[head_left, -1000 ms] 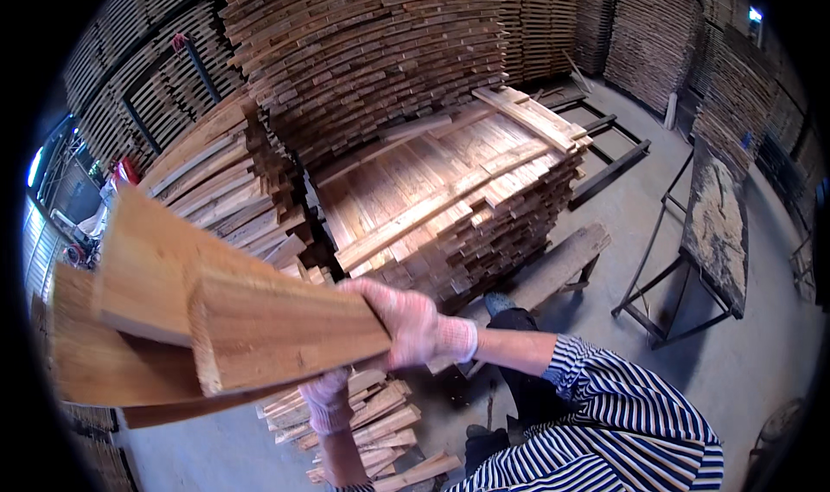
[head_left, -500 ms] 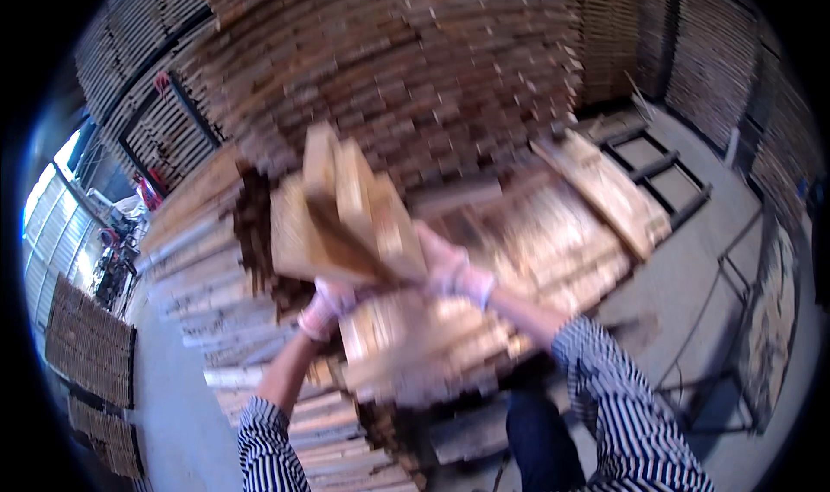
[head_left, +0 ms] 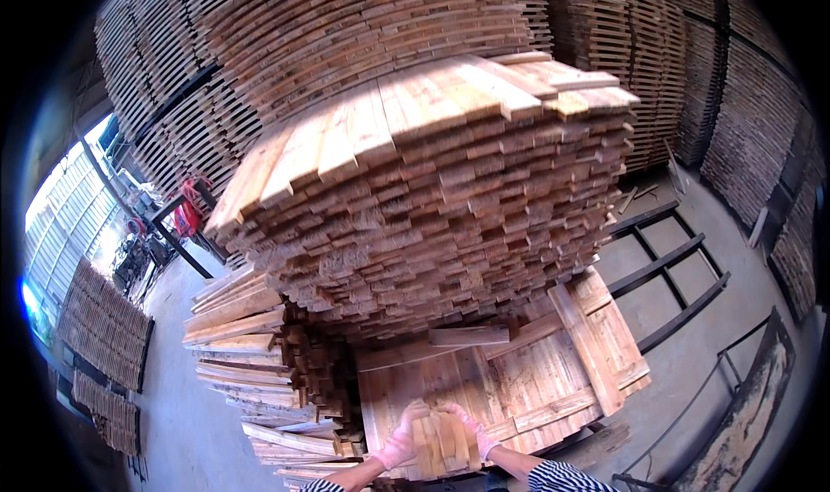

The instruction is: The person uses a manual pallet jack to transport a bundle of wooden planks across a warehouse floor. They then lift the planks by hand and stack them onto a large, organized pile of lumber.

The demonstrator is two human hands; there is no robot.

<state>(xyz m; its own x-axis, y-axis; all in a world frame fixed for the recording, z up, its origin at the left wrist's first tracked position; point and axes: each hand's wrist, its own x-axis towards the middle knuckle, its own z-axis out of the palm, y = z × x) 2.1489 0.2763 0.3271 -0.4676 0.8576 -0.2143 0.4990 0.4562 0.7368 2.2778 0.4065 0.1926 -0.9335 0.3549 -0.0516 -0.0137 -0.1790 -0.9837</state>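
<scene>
Low in the view, I hold a small bundle of wooden boards [head_left: 443,443] between both hands, their ends showing side by side. My left hand [head_left: 400,440], in a pinkish-white glove, is closed on the bundle's left side. My right hand [head_left: 468,424], gloved the same way, grips the right side. The boards are over the near part of a low layer of planks [head_left: 415,380]; I cannot tell whether they touch it. Just beyond stands a tall stack of boards [head_left: 458,202], with pale planks laid along its top.
Loose boards [head_left: 255,362] are piled unevenly to the left. A board [head_left: 586,349] lies across the low layer's right side. Farther right, a black metal frame [head_left: 666,267] rests on the floor. High stacks of boards [head_left: 622,51] line the back, and red equipment [head_left: 188,217] stands at the left.
My view has tilted up, bringing the tall stack's top into sight. Both hands, still holding the boards, are lower in the picture, and the bundle has come down from its raised, tilted position.
</scene>
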